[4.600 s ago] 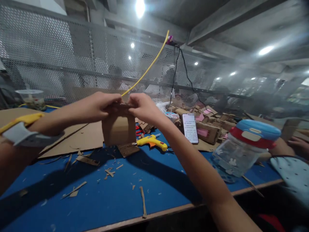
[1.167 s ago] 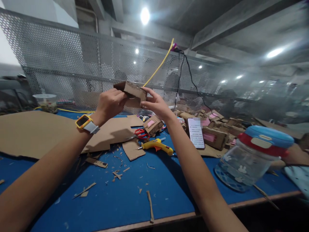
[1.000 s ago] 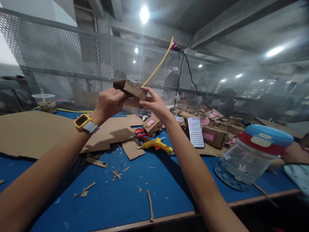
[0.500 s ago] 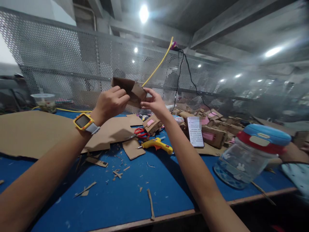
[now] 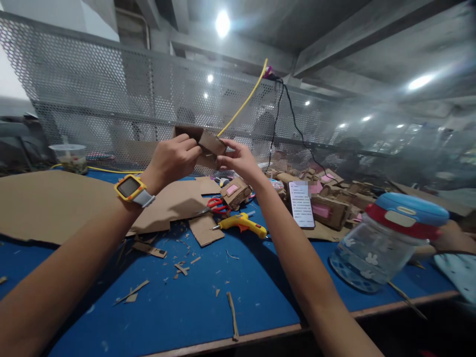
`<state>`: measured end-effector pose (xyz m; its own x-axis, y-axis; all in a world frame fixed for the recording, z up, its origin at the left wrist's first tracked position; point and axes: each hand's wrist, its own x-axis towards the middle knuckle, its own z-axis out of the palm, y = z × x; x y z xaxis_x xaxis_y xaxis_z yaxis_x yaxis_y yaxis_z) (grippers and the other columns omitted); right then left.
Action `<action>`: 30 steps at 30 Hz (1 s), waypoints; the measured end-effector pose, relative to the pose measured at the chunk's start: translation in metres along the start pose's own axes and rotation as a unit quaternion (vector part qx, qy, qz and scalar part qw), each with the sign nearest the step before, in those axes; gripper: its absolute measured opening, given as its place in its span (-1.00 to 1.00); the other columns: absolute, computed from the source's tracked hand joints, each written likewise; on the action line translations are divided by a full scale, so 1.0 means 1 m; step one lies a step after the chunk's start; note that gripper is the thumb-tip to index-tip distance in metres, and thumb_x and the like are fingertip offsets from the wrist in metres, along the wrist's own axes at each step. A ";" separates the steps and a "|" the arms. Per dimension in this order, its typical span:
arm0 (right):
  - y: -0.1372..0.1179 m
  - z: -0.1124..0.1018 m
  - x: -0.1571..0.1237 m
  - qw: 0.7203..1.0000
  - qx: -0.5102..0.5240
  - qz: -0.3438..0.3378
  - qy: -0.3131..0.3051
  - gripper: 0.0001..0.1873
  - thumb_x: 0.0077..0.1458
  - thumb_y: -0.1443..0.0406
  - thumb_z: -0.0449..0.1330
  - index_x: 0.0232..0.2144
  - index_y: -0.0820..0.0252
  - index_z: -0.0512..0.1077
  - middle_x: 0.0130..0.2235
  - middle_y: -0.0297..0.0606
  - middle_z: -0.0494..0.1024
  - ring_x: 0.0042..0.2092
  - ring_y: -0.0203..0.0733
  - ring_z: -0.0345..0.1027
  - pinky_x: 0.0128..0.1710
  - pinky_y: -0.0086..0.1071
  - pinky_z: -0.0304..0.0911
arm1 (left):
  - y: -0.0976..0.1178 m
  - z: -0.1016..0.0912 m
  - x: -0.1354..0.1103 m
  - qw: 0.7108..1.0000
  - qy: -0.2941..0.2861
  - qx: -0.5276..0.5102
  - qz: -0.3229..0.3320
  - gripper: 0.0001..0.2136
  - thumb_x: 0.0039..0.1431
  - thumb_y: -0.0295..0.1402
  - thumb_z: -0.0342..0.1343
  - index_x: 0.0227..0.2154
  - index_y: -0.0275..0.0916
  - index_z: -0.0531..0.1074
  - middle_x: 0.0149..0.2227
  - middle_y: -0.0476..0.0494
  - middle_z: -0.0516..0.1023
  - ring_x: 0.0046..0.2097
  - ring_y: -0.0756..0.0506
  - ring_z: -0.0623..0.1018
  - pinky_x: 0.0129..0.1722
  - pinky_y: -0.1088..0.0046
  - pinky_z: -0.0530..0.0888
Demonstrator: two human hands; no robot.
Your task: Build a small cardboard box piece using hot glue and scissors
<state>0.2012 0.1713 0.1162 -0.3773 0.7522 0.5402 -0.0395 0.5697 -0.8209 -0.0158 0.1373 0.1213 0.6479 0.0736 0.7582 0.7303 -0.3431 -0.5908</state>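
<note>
Both my hands hold a small brown cardboard box piece [image 5: 208,144] up in the air above the blue table [image 5: 208,297]. My left hand [image 5: 173,159], with a yellow watch [image 5: 130,188] on its wrist, wraps its fingers over the piece's left side. My right hand [image 5: 238,159] pinches the right end between thumb and fingers. The piece's open side faces up and left. Below them on the table lie a yellow glue gun [image 5: 241,224] and red scissors [image 5: 213,204].
Large cardboard sheets [image 5: 55,203] cover the table's left. Cardboard scraps litter the middle. A phone [image 5: 302,204], small cardboard models with pink patches [image 5: 329,210] and a clear jar with a blue lid [image 5: 386,238] stand right. A perforated metal screen [image 5: 111,99] runs behind.
The cardboard piece went from hanging upright low over the table to raised and tipped on its side. Over the last second it turned a little in my fingers.
</note>
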 end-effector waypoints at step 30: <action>0.002 0.011 0.007 0.977 -0.177 -0.120 0.012 -0.41 -0.11 0.40 0.21 0.05 0.11 0.44 -0.04 -0.25 0.54 -0.03 -0.07 0.43 -0.05 -0.16 0.49 | 0.025 0.003 -0.002 0.997 0.074 0.006 -0.009 -0.72 0.40 -0.37 -0.03 -0.42 -0.23 0.50 -0.51 -0.13 0.49 -0.40 -0.11 0.44 -0.43 0.35 0.28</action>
<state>0.1886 0.1742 0.1167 -0.3749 0.5873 0.7173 0.1994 0.8067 -0.5563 0.0014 0.1315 0.1040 0.5957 -0.0599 0.8009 0.7450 -0.3315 -0.5789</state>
